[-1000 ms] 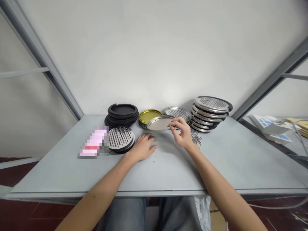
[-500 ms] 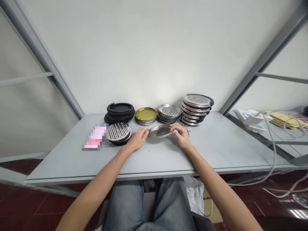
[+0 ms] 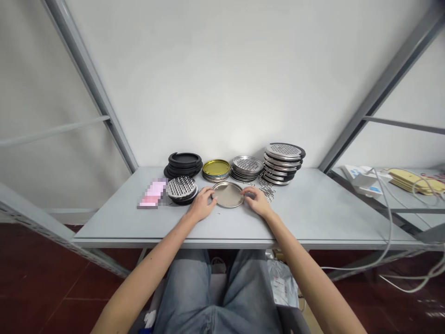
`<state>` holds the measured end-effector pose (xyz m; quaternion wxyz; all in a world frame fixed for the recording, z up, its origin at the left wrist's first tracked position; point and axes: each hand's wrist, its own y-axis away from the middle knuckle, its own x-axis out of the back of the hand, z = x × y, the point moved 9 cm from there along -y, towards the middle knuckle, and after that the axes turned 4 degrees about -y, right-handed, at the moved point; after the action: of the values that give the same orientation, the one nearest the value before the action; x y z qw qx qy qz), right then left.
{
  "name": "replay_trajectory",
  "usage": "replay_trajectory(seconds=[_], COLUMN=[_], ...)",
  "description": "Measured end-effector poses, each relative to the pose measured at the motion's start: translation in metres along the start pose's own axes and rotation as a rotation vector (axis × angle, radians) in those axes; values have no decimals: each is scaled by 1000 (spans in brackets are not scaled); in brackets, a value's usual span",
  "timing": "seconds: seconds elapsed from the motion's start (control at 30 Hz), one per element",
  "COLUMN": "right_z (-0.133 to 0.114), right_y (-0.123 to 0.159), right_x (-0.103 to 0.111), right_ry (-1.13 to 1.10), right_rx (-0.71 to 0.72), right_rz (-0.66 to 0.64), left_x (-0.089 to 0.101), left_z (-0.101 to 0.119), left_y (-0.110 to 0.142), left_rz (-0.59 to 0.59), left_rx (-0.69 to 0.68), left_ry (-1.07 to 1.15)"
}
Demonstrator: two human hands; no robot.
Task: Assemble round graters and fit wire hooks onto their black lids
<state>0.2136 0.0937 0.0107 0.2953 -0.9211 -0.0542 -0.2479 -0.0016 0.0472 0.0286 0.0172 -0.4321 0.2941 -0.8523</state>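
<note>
A shallow round metal tray (image 3: pixel 228 195) with a raised rim is between my hands on the table. My left hand (image 3: pixel 202 204) grips its left edge, fingers curled at the rim. On the opposite edge, my right hand (image 3: pixel 257 201) pinches the rim with thumb and fingers. Left of my left hand lies a short stack topped by a round perforated grater plate (image 3: pixel 181 187). A loose heap of small metal wire pieces (image 3: pixel 267 189) sits just beyond my right hand.
Along the wall stand black rings (image 3: pixel 184 160), yellow-topped round trays (image 3: pixel 216 167), grater discs (image 3: pixel 247 164) and a taller stack of assembled discs (image 3: pixel 284 155). A blurred pink item (image 3: pixel 153 194) lies left. White cables (image 3: pixel 389 222) hang at right.
The tray has tilted so its inner face shows more fully toward me. Both hands still hold its edges. The camera view has shifted slightly.
</note>
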Motion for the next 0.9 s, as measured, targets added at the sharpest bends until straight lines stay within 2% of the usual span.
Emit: replay_trajectory(seconds=[0.13, 0.23, 0.27, 0.33, 0.4, 0.5, 0.6, 0.7, 0.9], right_z=[5, 7, 7, 9, 10, 10, 9, 8, 9], right_y=[0, 0, 0, 0, 0, 0, 0, 0, -1], right_x=[0, -1, -1, -1, -1, -2, -2, -1, -2], right_ry=[2, 1, 7, 18, 17, 23, 38, 38, 53], right_rx=[-27, -45, -52, -62, -72, -77, -78, -95, -94], right_rz=[-1, -25, -33, -34, -28, -29, -25, -17, -21], left_x=[33, 69, 84, 110, 123, 117, 104, 97, 94], left_z=[22, 28, 23, 4, -21, -47, -56, -58, -69], left_y=[12, 18, 18, 14, 7, -2, -7, -11, -14], left_rz=[108, 169, 203, 231, 136, -136, -287, -327, -335], left_rx=[-79, -71, -11, 193, 403, 529, 540, 536, 544], left_ry=[-55, -171, -234, -382, -487, -511, -507, -563, -636])
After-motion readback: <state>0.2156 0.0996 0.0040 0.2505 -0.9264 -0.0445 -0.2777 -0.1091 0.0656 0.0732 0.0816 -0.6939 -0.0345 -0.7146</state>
